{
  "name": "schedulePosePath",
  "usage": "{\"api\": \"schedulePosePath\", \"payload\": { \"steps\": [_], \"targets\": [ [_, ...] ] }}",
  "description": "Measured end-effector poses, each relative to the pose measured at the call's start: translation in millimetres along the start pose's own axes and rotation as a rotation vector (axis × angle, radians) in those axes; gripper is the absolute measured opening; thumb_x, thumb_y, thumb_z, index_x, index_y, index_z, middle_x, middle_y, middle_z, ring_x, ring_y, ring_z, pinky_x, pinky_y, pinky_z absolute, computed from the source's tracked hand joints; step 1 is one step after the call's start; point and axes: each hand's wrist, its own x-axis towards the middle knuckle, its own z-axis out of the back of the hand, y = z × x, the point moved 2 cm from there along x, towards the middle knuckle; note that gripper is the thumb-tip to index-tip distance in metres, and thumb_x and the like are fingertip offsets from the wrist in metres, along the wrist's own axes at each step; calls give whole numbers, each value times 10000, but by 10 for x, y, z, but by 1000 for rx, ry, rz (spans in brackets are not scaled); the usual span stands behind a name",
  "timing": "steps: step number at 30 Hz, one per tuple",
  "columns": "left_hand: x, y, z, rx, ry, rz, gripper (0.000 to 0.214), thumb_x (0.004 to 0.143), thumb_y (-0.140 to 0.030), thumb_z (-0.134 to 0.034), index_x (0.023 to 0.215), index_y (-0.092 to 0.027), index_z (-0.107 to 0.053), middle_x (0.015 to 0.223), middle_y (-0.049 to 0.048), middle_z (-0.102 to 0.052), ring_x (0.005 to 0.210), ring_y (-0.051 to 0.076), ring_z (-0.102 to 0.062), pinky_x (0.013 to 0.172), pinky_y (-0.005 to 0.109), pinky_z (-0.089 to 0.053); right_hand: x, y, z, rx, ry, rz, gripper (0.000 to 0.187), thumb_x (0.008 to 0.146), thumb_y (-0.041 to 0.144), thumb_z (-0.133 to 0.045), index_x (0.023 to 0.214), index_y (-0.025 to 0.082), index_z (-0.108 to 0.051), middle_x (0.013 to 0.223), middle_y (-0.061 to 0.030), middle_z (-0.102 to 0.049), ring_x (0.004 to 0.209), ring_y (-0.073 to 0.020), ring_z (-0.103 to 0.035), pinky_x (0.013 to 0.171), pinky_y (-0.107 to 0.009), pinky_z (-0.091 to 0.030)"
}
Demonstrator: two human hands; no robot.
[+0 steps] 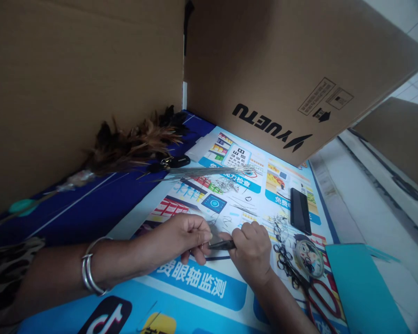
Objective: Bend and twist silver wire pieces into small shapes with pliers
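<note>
My left hand (184, 234), with silver bangles on its wrist, is pinched shut on a thin piece of wire just above the printed poster (202, 287). Touching it from the right, my right hand (252, 248) is closed round a small dark tool (220, 244) whose tip meets the wire at my left fingertips. A bundle of straight thin wires (209, 171) lies further back on the poster. Bent wire pieces and small wire rings (280, 229) lie scattered to the right of my hands.
Tall cardboard sheets (282, 69) stand along the back and left. A feather duster (132, 146) lies at the left rear beside a black key fob (178, 161). A black phone (300, 210), red-handled scissors (322, 297), a tape roll (310, 257) and a teal folder (362, 287) lie at right.
</note>
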Motion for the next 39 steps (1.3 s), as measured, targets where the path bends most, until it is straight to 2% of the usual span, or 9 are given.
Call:
{"api": "schedulePosePath", "payload": {
  "steps": [4, 9, 11, 14, 21, 25, 27, 30, 39],
  "targets": [
    [-32, -52, -2, 191, -22, -92, 213, 834, -336, -495, 705, -166, -506, 627, 3, -638, 597, 142, -612, 488, 204, -388, -1, 20, -3, 9, 22, 7, 321, 852, 323, -526, 562, 196, -473, 590, -20, -441, 634, -166, -373, 600, -311, -229],
    [-129, -78, 19, 870, -107, -434, 214, 871, -250, -412, 786, -175, -593, 707, 44, -653, 669, 190, -595, 613, 291, -411, 0, 59, -1, 30, 65, 16, 313, 849, 304, -522, 559, 196, -475, 589, -25, -458, 635, -171, -383, 600, -304, -230],
    [-163, -32, 9, 1130, -45, -561, 235, 841, -157, -387, 893, -173, -616, 749, 76, -659, 682, 225, -589, 620, 328, -402, 0, 78, 0, 44, 89, 22, 308, 843, 294, -529, 556, 196, -474, 584, -25, -466, 629, -173, -385, 591, -305, -219],
    [-189, 53, -11, 1292, 63, -666, 327, 822, -86, -351, 995, -175, -613, 855, 118, -663, 762, 261, -578, 688, 375, -408, -7, 104, 1, 75, 126, 28, 276, 818, 264, -554, 560, 198, -479, 590, -30, -485, 631, -180, -392, 583, -307, -209],
    [-168, 92, -13, 1144, 36, -695, 274, 807, -92, -399, 934, -192, -621, 832, 106, -653, 740, 244, -557, 702, 359, -398, -14, 111, -28, 98, 165, 10, 281, 852, 268, -521, 582, 196, -502, 603, -28, -492, 627, -171, -391, 589, -302, -216],
    [-59, 6, 73, 1080, -120, -553, 181, 823, -180, -444, 852, -212, -619, 643, 34, -614, 586, 186, -541, 575, 275, -363, 1, 56, -56, 125, 126, -68, 282, 854, 303, -510, 598, 185, -509, 631, -28, -492, 657, -165, -405, 615, -293, -250],
    [0, -43, 118, 914, -167, -449, 188, 862, -274, -439, 776, -206, -592, 616, 12, -605, 579, 166, -556, 556, 244, -360, -2, 18, -77, 132, 127, -114, 297, 859, 335, -503, 605, 181, -508, 648, -30, -492, 672, -162, -410, 631, -292, -262],
    [52, -79, 132, 610, -74, -299, 212, 882, -286, -396, 747, -192, -529, 680, 0, -638, 617, 147, -603, 572, 218, -399, -15, -27, -109, 124, 128, -161, 330, 861, 379, -502, 597, 181, -493, 644, -27, -480, 674, -162, -406, 642, -297, -264],
    [54, -71, 102, 271, 8, -116, 269, 837, -407, -462, 696, -178, -471, 613, -10, -598, 476, 119, -545, 460, 206, -378, -26, -12, -61, 191, 20, -161, 350, 875, 370, -490, 582, 180, -506, 632, -27, -468, 676, -166, -394, 648, -310, -262]
  ]
}}
